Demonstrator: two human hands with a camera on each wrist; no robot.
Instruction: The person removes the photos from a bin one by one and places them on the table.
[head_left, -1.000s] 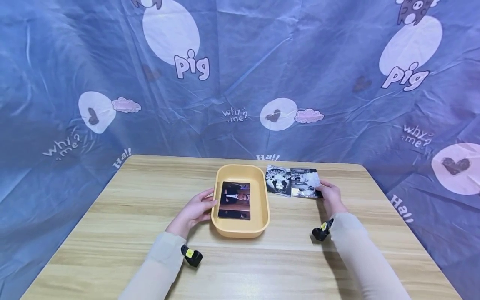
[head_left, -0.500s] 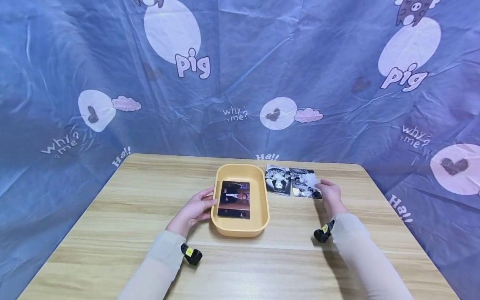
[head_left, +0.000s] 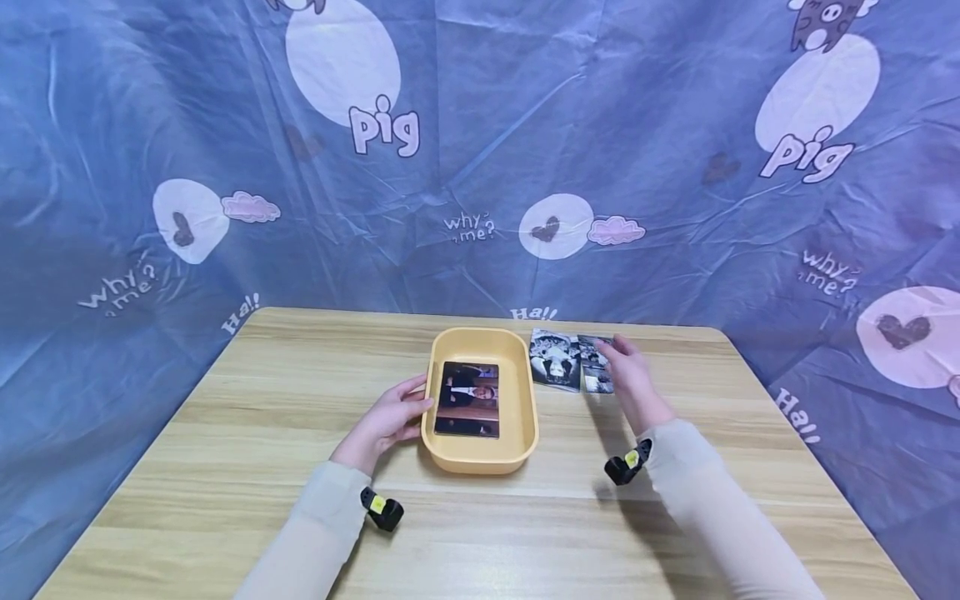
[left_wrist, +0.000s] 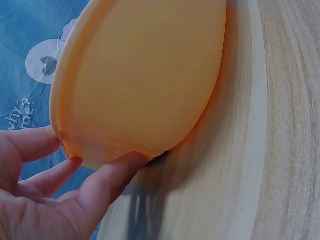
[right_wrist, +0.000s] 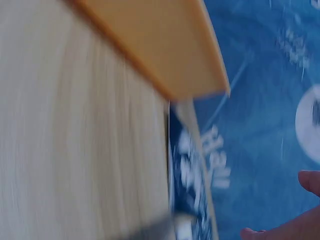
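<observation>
Left wrist view: the left hand [left_wrist: 45, 212] is gripping the tray [left_wrist: 150, 75] between thumb and fingers, at its rim and side. In the head view, the right hand [head_left: 632, 375] is hovering at the right print [head_left: 596, 381] and hiding part of it, thumb and fingers parted with nothing showing between them; its wrist view is blurring, and whether a fingertip is touching the print I cannot tell. Doing this well probably means using a light left grip, just enough to stop the tray sliding, while the right fingers go for a free edge rather than pressing on a face; such thin, flat pieces would likely cling to the wood. The dark print [head_left: 468, 400] is lying in the tray, toward its left wall. The left print [head_left: 555, 360] is lying on the table [head_left: 495, 533], just beside the tray's right rim, so that rim seems the likeliest snag. The right print is lying next to it, on the far side from the tray. Behind both, the table's far edge is running near, with the cloth [head_left: 465, 150] hanging beyond. In the foreground, open wood is spreading widely.
</observation>
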